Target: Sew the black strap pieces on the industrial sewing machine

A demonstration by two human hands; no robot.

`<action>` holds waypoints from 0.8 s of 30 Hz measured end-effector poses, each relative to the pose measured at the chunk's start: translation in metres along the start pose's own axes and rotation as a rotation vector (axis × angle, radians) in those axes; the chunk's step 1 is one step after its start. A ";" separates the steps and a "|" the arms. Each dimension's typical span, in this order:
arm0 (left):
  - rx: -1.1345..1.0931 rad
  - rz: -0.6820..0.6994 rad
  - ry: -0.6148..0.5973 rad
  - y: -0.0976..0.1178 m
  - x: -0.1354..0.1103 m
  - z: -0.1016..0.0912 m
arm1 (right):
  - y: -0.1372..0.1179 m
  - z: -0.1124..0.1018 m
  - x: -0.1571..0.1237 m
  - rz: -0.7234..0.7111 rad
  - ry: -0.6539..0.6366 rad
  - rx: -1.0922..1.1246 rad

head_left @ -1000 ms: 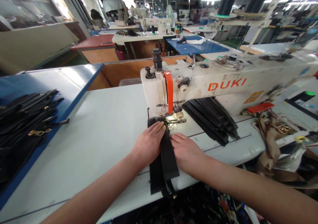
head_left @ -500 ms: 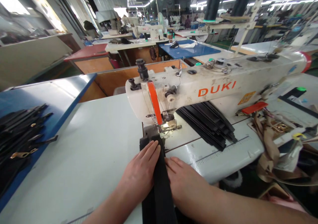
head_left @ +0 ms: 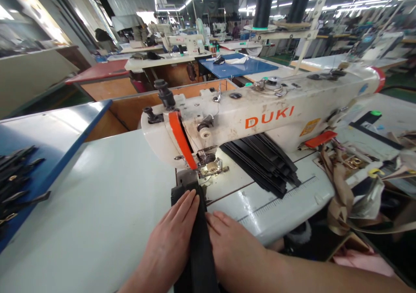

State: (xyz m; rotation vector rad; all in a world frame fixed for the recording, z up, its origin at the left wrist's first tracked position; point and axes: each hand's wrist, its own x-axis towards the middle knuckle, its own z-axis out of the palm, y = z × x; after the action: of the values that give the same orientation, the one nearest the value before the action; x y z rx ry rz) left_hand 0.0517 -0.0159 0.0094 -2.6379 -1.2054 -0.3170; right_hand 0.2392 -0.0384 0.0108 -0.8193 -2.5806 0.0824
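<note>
A long black strip (head_left: 202,245) of fabric or similar material, apparently two layers, runs from the front edge up to the presser foot area of the white sewing machine (head_left: 269,111). My left hand (head_left: 172,236) lies on top of it just before the needle area, fingers stretched flat and close together, thumb hidden. Against the strip's right edge, my right hand (head_left: 234,245) has its fingers bent and pressed together, pinching that edge. The strip's far end is partly covered by the machine's metal parts, and the needle tip cannot be made out.
Under the machine arm lies a fanned stack of black strips (head_left: 263,163). Black pieces with metal zipper pulls (head_left: 16,184) lie on the blue table (head_left: 65,128) at left. Tan straps (head_left: 341,193) hang at right by a tray of metal fittings (head_left: 352,161). Thread cones (head_left: 263,7) stand behind.
The view has shifted, so the machine and table sit farther left in the picture. Both hands keep about the same place on the black strip.
</note>
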 end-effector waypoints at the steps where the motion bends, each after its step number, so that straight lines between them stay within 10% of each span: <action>1: 0.013 0.006 0.006 0.000 0.000 0.000 | 0.000 0.000 0.000 -0.001 0.007 0.000; 24: 0.032 0.076 0.045 0.001 0.006 -0.004 | 0.001 0.002 -0.002 0.004 -0.022 0.012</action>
State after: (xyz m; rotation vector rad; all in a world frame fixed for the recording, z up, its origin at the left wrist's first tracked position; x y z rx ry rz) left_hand 0.0555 -0.0133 0.0148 -2.6262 -1.0847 -0.3390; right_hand 0.2403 -0.0385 0.0076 -0.8239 -2.5965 0.1091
